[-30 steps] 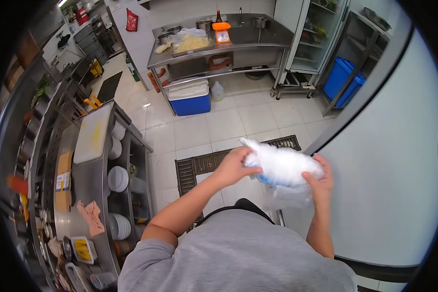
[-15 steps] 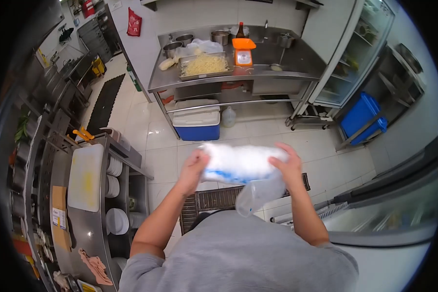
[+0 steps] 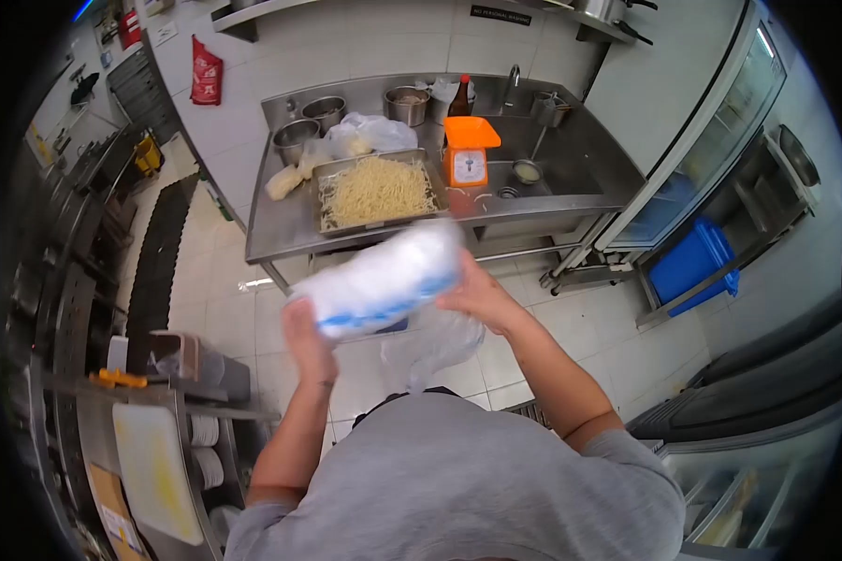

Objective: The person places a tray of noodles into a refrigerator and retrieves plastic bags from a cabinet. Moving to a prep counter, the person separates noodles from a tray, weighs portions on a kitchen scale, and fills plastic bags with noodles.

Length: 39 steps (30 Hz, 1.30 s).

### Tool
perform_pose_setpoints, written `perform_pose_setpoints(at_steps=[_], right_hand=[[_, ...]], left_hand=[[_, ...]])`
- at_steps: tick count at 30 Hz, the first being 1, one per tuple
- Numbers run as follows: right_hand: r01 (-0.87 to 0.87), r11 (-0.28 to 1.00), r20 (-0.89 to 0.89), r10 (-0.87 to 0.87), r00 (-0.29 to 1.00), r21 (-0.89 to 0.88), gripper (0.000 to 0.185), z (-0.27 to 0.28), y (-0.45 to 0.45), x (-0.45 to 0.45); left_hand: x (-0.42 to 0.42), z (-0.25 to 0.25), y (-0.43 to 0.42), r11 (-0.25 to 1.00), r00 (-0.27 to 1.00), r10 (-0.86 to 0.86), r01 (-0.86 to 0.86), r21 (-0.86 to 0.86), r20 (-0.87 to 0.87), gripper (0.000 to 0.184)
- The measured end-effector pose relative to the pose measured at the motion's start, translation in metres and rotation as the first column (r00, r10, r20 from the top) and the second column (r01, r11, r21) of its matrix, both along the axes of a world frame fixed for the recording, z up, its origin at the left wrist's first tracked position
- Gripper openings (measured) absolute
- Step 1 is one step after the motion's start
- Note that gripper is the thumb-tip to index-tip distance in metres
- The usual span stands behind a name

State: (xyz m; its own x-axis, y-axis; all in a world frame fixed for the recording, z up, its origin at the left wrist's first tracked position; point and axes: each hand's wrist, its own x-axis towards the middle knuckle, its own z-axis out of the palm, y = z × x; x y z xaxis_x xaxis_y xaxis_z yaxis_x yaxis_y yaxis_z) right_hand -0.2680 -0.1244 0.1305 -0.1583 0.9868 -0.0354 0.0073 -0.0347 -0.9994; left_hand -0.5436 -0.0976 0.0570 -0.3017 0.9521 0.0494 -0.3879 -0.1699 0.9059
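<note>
A white plastic-wrapped bundle with blue print (image 3: pixel 379 279) is held between my two hands, blurred by motion. My left hand (image 3: pixel 307 335) grips its lower left end, and my right hand (image 3: pixel 477 292) holds the right end. Loose clear plastic (image 3: pixel 430 348) hangs below it. Just beyond the bundle, a metal tray (image 3: pixel 320 201) of pale noodles (image 3: pixel 379 192) lies on the steel counter (image 3: pixel 571 201). Right of the tray stands an orange and white scale (image 3: pixel 468 166).
Metal pots (image 3: pixel 295 140), a plastic bag (image 3: pixel 370 134) and a brown bottle (image 3: pixel 460 98) stand at the counter's back. A sink with a faucet (image 3: pixel 513 84) is at right. A cutting board (image 3: pixel 154 467) lies lower left; a blue bin (image 3: pixel 692 266) stands right.
The view has moved closer to the counter. The bundle, still in both my hands, has shifted left and tilted, its right end higher. The appliance door at lower right has opened since the earliest frame.
</note>
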Motion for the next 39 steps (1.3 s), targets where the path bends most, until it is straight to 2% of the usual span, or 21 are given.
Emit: perform_pose_setpoints(at_steps=[1,3,5,7,8,9,11,13,15,17,19,21,24,27,30,33,36,39], right_hand=[[0.186,0.982,-0.101,-0.183,0.978,0.031,0.080,0.000,0.015,0.006],[0.540,0.841,-0.302,-0.506,0.808,0.034,0.071,0.002,0.046,0.023],[0.622,0.781,-0.370,-0.597,0.712,-0.063,0.058,0.010,0.067,0.073],[0.686,0.726,-0.449,-0.600,0.662,0.041,0.052,0.021,0.089,0.122],[0.754,0.646,-0.416,-0.658,0.628,0.119,0.052,0.033,0.106,0.143],[0.806,0.558,-0.383,-0.713,0.588,0.199,0.052,0.046,0.124,0.164],[0.862,0.408,-0.427,-0.751,0.504,0.300,0.053,0.073,0.168,0.211],[0.852,0.272,-0.484,-0.727,0.487,0.448,0.047,0.108,0.226,0.236],[0.782,0.245,-0.306,-0.822,0.481,0.573,0.047,0.137,0.284,0.255],[0.684,0.253,-0.117,-0.888,0.446,0.684,0.050,0.162,0.349,0.261],[0.528,0.356,0.141,-0.904,0.404,0.771,0.062,0.179,0.410,0.271],[0.409,0.436,0.333,-0.894,0.300,0.802,0.071,0.180,0.476,0.286],[0.267,0.590,0.495,-0.797,0.346,0.762,0.075,0.166,0.547,0.291],[0.124,0.597,0.540,-0.782,0.312,0.793,0.073,0.152,0.583,0.291],[0.187,0.687,0.609,-0.715,0.344,0.702,0.077,0.170,0.592,0.293],[0.187,0.770,0.704,-0.635,0.320,0.610,0.078,0.193,0.579,0.276],[0.174,0.694,0.610,-0.705,0.362,0.699,0.072,0.185,0.591,0.279],[0.145,0.492,0.455,-0.861,0.228,0.858,0.072,0.202,0.583,0.287]], left_hand=[[0.028,0.006,0.018,0.995,0.993,-0.095,0.097,0.023,-0.065,0.016],[0.078,0.045,0.048,0.921,0.907,-0.386,0.388,0.022,0.168,0.014],[0.110,0.059,0.086,0.752,0.728,-0.652,0.657,0.054,0.212,0.019],[0.129,0.075,0.123,0.598,0.602,-0.798,0.789,0.136,0.020,0.026],[0.137,0.083,0.142,0.511,0.528,-0.845,0.843,0.167,-0.080,0.030],[0.142,0.090,0.162,0.548,0.575,-0.783,0.818,0.175,-0.236,0.035],[0.145,0.102,0.199,0.618,0.621,-0.596,0.760,0.203,-0.509,0.045],[0.143,0.088,0.238,0.709,0.649,-0.606,0.703,0.057,-0.460,0.041],[0.135,0.071,0.267,0.739,0.633,-0.645,0.659,-0.139,-0.428,0.037],[0.126,0.048,0.296,0.776,0.658,-0.618,0.598,-0.201,-0.430,0.034],[0.123,0.033,0.313,0.817,0.711,-0.577,0.517,-0.256,-0.402,0.032],[0.124,0.026,0.327,0.861,0.786,-0.503,0.418,-0.290,-0.360,0.030],[0.132,0.018,0.338,0.852,0.833,-0.488,0.388,-0.352,-0.260,0.029],[0.140,-0.001,0.354,0.819,0.812,-0.537,0.437,-0.371,-0.230,0.027],[0.151,-0.007,0.375,0.794,0.745,-0.594,0.483,-0.369,-0.304,0.025],[0.164,-0.010,0.399,0.764,0.715,-0.638,0.543,-0.349,-0.286,0.024],[0.183,-0.016,0.428,0.766,0.677,-0.643,0.577,-0.283,-0.359,0.026],[0.202,-0.008,0.461,0.751,0.592,-0.641,0.616,-0.240,-0.488,0.029]])
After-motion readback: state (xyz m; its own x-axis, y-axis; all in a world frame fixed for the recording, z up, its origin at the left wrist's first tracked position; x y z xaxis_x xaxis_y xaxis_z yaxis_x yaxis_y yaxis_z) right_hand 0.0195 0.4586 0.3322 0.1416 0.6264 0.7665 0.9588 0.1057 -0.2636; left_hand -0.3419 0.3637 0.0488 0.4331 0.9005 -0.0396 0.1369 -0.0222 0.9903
